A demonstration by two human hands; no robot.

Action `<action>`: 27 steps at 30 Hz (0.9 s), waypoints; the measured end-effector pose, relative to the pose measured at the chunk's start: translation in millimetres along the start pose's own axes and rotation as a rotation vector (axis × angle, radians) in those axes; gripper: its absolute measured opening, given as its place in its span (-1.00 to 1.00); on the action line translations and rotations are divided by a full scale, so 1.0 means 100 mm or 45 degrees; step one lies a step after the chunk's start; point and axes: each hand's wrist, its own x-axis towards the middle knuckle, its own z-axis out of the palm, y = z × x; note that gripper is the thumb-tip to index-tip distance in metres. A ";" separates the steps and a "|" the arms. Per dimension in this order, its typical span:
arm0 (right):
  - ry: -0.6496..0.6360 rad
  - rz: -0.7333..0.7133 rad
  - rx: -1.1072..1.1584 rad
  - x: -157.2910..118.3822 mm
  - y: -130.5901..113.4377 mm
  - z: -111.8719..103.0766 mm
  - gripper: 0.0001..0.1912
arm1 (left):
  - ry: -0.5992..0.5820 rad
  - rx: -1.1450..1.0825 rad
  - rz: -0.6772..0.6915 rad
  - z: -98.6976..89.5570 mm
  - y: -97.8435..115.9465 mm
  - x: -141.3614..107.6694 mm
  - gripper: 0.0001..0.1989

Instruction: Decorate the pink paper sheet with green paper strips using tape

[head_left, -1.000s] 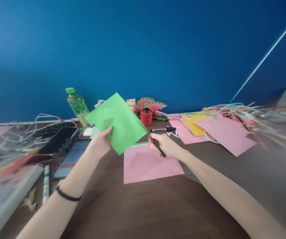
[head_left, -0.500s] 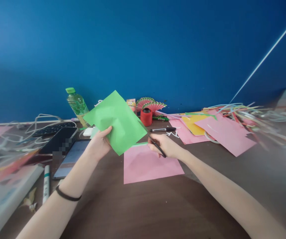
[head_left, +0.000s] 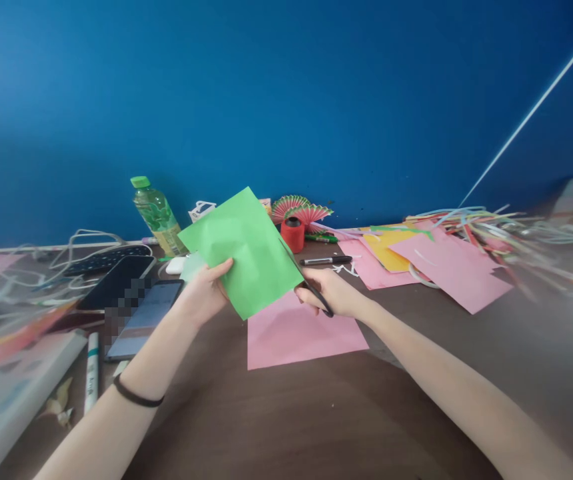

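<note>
My left hand [head_left: 205, 293] pinches a sheet of green paper [head_left: 246, 260] by its lower left edge, thumb on top. The sheet is held up and tilted above the table. My right hand [head_left: 327, 291] is closed around the dark handles of a pair of scissors [head_left: 322, 301]. The scissors' blades run along the right edge of the green sheet and are partly hidden by it. Below both lies a pink sheet of paper [head_left: 306, 343], flat on the table, its upper part covered by the green sheet and my right hand.
A green-capped bottle [head_left: 155, 217], a phone [head_left: 146, 320] and a white marker [head_left: 92, 373] are on the left. Behind the hands stand a red tape roll [head_left: 292, 237], a folded paper fan [head_left: 311, 215] and a black marker [head_left: 326, 261]. Pink papers [head_left: 454, 270] and pipe cleaners [head_left: 481, 223] lie right.
The green sheet has moved slightly right and down with my left hand, deeper toward the scissors. My right hand has stayed nearly in place.
</note>
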 end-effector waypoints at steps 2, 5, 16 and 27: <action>0.006 -0.003 -0.002 0.00 -0.01 0.00 -0.94 | -0.016 0.001 -0.018 0.00 -0.02 0.00 -0.65; 0.013 0.013 -0.012 -0.01 -0.05 -0.02 -0.95 | -0.042 -0.006 -0.037 0.00 -0.04 0.00 -0.66; -0.001 0.052 0.007 -0.03 -0.12 -0.04 -0.87 | -0.084 0.021 -0.047 0.03 -0.06 -0.01 -0.60; 0.009 0.015 0.006 -0.04 -0.13 -0.03 -0.92 | -0.063 0.001 -0.034 0.04 -0.06 -0.02 -0.59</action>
